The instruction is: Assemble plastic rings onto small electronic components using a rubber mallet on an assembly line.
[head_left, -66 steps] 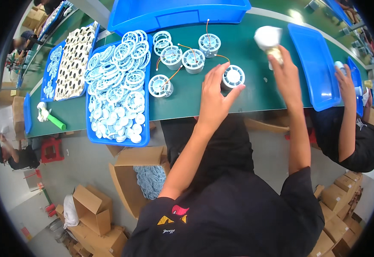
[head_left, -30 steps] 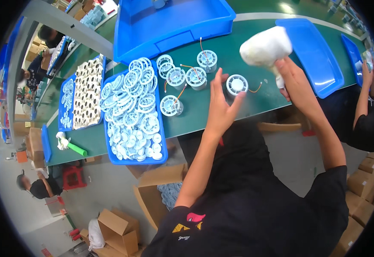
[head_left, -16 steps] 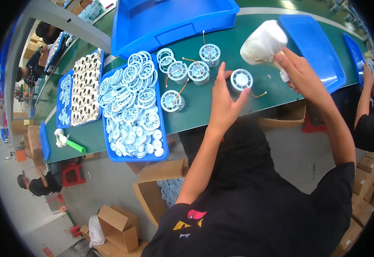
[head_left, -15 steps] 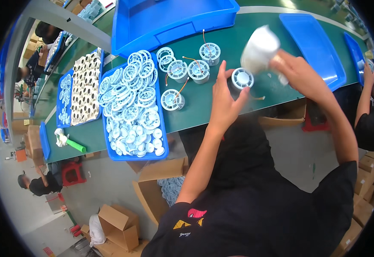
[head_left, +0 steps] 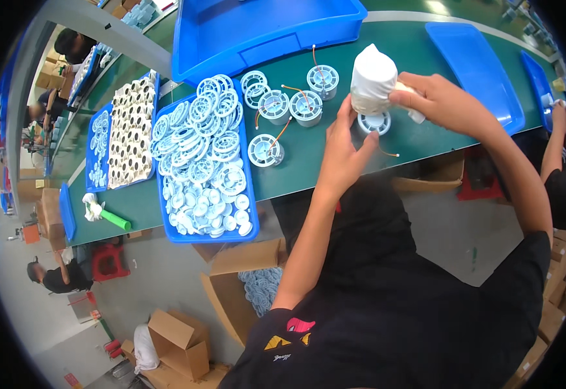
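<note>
My right hand (head_left: 441,107) grips a mallet by its pale handle; the mallet's head (head_left: 373,79) is wrapped in white cloth. That head is over a light-blue round motor housing (head_left: 375,123) and hides part of its top; whether they touch I cannot tell. My left hand (head_left: 344,155) holds the housing from the left, thumb at the near side. A thin wire trails out to the right of it. Left of my hands stand several similar housings (head_left: 305,107) with orange-brown wires, beside two loose light-blue rings (head_left: 254,84).
A blue tray (head_left: 255,223) is heaped with rings and small discs. Behind it sits a large blue bin (head_left: 270,48). A tray of white parts (head_left: 130,129) and a green-handled tool (head_left: 115,219) lie left. An empty blue tray (head_left: 477,78) lies right, near another person's arm (head_left: 557,142).
The mallet has come down and slightly left, from beside the housing to over it. My right hand moved left with it; my left hand stays around the housing.
</note>
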Motion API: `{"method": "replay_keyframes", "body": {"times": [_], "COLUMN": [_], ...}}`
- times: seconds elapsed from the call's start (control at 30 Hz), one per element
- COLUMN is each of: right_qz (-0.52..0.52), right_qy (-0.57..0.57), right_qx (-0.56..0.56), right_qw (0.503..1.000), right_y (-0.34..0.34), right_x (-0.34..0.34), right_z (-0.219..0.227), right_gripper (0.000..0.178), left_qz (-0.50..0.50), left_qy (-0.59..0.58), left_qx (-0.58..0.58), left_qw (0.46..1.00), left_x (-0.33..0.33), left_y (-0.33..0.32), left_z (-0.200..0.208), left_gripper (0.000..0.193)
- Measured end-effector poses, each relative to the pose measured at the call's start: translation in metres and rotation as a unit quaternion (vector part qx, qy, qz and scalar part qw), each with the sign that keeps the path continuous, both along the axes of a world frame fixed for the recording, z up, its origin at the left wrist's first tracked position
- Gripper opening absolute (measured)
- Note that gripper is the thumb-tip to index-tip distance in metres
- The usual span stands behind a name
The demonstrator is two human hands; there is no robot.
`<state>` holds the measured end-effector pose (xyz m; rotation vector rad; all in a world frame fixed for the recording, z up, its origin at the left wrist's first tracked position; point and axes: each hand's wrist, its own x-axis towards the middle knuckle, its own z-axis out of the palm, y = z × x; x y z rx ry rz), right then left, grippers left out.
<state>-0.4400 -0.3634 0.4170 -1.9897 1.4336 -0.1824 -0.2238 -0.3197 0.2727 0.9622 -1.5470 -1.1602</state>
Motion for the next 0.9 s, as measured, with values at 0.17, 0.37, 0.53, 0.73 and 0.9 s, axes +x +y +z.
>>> {"method": "replay_keyframes", "body": {"times": [0.17,0.37,0.53,0.73,0.9], "right_qz": [-0.098,-0.124,-0.071,-0.231,-0.365], "right_qy": [-0.063,0.078,-0.031,-0.049,0.144], "right_qx": [-0.125,-0.501,-0.328,-0.387,-0.423], "right_qw": [0.985,0.853,0.941,0.891,0.817], "right_y": [-0.013,0.001,0.047,0.031,-0.008], "right_x": [-0.025,-0.025,0.046,-0.014,-0.174], "right_z": [-0.04,-0.113,-0.099,-0.069,-0.121], "right_gripper": [0.048,0.053,0.054,0.048,0.054], "left_qz": [0.102,0.301,0.304,0.297,0.226], "left_qy": [-0.004,-0.079,-0.074,-0.138,-0.124], "left_qx": [-0.001,0.013,0.031,-0.074,-0.059], "left_qw": [0.995,0.95,0.949,0.942,0.964], "left_x": [0.024,0.022,0.014,0.019,0.012], "left_y": [0.024,0.037,0.023,0.006,-0.008], "left_z": [0.002,0.006,0.004,-0.005,-0.003], "left_gripper": [0.041,0.066,0.076,0.072,0.067]}}
